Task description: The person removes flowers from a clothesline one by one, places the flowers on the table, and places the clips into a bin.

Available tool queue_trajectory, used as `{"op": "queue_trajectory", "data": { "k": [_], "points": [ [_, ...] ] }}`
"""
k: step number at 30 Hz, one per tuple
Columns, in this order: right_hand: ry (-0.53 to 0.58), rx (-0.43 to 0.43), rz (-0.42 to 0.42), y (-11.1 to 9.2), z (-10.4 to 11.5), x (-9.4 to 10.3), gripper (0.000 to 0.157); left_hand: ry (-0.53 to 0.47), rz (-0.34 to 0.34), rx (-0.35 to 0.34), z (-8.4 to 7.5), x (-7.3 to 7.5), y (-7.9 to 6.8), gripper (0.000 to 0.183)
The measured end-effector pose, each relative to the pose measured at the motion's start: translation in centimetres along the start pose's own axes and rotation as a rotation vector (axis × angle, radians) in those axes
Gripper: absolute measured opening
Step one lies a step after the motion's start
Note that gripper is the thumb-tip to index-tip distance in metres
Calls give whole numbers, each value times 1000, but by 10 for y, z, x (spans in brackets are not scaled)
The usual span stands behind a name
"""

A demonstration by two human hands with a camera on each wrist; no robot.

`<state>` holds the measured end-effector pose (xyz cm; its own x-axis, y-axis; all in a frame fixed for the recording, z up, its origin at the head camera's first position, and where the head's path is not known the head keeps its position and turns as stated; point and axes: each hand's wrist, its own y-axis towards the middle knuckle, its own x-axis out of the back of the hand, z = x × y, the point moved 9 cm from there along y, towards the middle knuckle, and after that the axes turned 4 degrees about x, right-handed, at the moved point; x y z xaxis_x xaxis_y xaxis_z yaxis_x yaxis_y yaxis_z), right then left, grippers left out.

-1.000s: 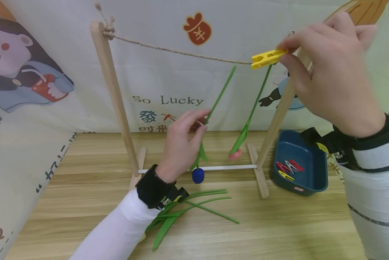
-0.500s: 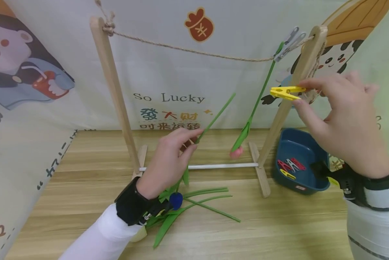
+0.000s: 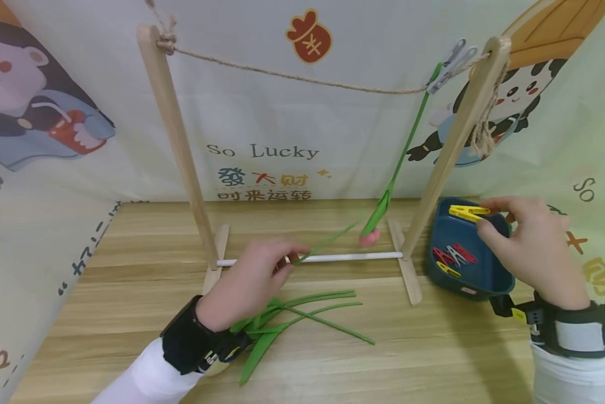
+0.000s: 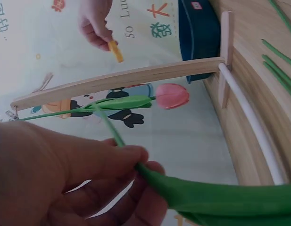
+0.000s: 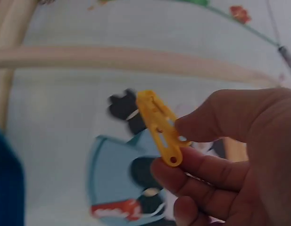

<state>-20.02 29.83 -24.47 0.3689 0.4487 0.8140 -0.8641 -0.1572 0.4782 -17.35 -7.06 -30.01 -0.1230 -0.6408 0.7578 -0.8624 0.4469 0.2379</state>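
Observation:
My left hand [image 3: 247, 283] pinches the green stem [image 4: 116, 134] of an artificial tulip low over the table, in front of the rack. That tulip's flower head is hidden in the head view. My right hand [image 3: 537, 247] holds a yellow clothespin [image 3: 466, 212] by its handle ends, over the blue bin [image 3: 441, 283]; the right wrist view shows the clothespin [image 5: 159, 127] between thumb and fingers. From the twine [image 3: 297, 79] hangs a pink tulip [image 3: 370, 238], upside down, its stem clipped by a grey clothespin [image 3: 446, 76] near the right post.
A wooden rack with a left post [image 3: 176, 140], a right post [image 3: 456, 140] and a white crossbar [image 3: 353, 258] stands before the printed backdrop. Several loose green stems and leaves [image 3: 257, 357] lie near my left wrist. Red, grey and yellow clothespins [image 3: 453, 256] lie in the bin.
My right hand has come down from the twine to above the bin, still holding the yellow clothespin. My left hand has lowered the tulip away from the twine, down and leftward.

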Motion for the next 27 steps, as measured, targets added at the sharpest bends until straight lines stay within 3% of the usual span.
{"op": "queue_trajectory", "data": {
  "k": [7,11,19,27],
  "points": [
    [-125,-136,305,-23,-62,-49,36,76,142,-24,10,-38,-9,29],
    [-190,-187,426,-35,-86,-65,34,122,204,-19,16,-56,-14,27],
    [-216,-248,475,-47,-109,-85,25,167,302,68,34,-84,-16,27],
    [-199,-298,510,-54,-121,-97,27,185,342,118,45,-99,-17,29]
  ]
}}
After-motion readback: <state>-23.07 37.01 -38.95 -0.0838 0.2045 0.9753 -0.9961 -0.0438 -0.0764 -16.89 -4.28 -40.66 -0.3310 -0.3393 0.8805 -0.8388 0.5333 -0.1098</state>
